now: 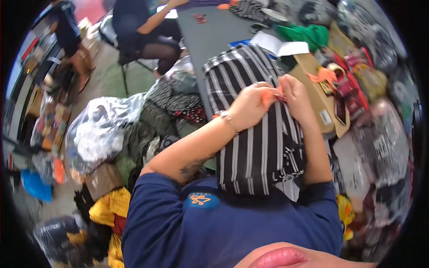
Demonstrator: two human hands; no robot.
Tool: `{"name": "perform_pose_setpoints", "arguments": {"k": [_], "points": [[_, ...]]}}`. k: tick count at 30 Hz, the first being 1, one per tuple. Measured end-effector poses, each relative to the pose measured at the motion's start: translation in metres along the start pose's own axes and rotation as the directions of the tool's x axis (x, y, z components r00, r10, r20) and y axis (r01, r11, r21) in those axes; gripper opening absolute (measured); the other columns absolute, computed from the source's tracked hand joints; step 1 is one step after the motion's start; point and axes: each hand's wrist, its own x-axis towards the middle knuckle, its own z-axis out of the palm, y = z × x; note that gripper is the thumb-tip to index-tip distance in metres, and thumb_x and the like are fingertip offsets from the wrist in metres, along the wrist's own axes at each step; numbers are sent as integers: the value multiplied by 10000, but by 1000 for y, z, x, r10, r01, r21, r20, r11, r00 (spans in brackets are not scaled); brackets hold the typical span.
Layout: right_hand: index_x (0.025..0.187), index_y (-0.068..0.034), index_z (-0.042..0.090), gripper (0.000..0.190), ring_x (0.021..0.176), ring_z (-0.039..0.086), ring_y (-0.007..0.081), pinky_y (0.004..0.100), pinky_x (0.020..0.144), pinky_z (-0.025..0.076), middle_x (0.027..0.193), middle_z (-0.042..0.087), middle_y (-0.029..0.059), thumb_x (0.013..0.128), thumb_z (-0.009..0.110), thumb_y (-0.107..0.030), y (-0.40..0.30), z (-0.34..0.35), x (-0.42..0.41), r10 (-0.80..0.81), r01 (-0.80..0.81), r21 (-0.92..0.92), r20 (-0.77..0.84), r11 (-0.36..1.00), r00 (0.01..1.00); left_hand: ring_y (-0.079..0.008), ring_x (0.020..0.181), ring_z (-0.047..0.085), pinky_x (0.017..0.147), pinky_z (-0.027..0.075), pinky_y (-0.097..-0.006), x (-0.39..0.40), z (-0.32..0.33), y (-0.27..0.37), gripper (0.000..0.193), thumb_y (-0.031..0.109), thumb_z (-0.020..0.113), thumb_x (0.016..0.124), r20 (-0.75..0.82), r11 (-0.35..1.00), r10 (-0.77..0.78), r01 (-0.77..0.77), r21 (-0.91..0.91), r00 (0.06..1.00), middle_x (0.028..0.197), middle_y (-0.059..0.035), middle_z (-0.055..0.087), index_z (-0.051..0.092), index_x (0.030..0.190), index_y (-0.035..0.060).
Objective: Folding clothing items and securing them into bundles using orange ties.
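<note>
Black-and-white striped fabric [248, 150] drapes from the grey table [197, 37] down to my chest, its lower right edge frayed. Above the cloth, my left hand [249, 105] grips a small orange piece [267, 97], perhaps cloth or ribbon. Close beside it, my right hand [295, 97] pinches the other side of this piece with bent fingers. A small dark red bit shows between the two hands; what it is cannot be made out. My fingers partly hide the orange piece.
Right of the cloth lie a cardboard piece [311, 97], a phone [340, 110], a tape roll [336, 70] and green fabric [305, 35]. Plastic-wrapped bundles [378, 147] crowd the right. Left are a clear plastic bag [100, 130] and piled garments [174, 90]. A seated person [140, 30] is beyond.
</note>
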Motion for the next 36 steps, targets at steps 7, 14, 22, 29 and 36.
{"name": "perform_pose_setpoints", "arguments": {"k": [7, 14, 22, 29, 36], "points": [[750, 6, 450, 272, 627, 432, 179, 301, 605, 372, 653, 412, 73, 933, 458, -196, -30, -25, -19, -51, 45, -30, -218, 999, 975, -52, 528, 463, 488, 384, -197, -1, 0, 22, 180, 99, 486, 895, 85, 892, -409, 418, -172, 908, 620, 18, 531, 644, 892, 14], [702, -11, 521, 221, 663, 497, 221, 319, 613, 395, 664, 484, 74, 868, 546, -156, -55, -39, -32, -379, 377, 67, 291, 924, 878, -43, 462, 459, 447, 392, -196, 21, -29, 40, 191, 185, 575, 790, 448, 817, -508, 577, -23, 736, 539, 17, 519, 655, 712, 31], [1091, 6, 581, 230, 968, 552, 168, 287, 885, 410, 1001, 601, 79, 916, 466, -90, -40, -28, -27, -68, 38, 111, 281, 993, 957, -217, 742, 596, 629, 492, -332, 5, -12, 35, 119, 186, 650, 691, 238, 643, 346, -414, 644, 908, 738, -34, 588, 615, 755, 92], [1109, 11, 578, 240, 972, 514, 160, 276, 890, 389, 1021, 555, 59, 925, 465, -96, -23, -33, -18, -211, 74, 315, 426, 946, 880, -211, 738, 596, 638, 500, -310, 4, -18, 34, 127, 177, 654, 703, 251, 569, 521, -551, 611, 816, 802, -26, 621, 613, 778, 84], [968, 8, 616, 153, 868, 511, 134, 258, 787, 414, 884, 519, 47, 895, 503, -65, -22, -33, -17, -78, -70, 303, 449, 951, 890, -191, 678, 591, 611, 498, -291, 4, -19, 28, 114, 151, 663, 677, 240, 571, 526, -548, 611, 816, 719, -17, 592, 622, 761, 87]]}}
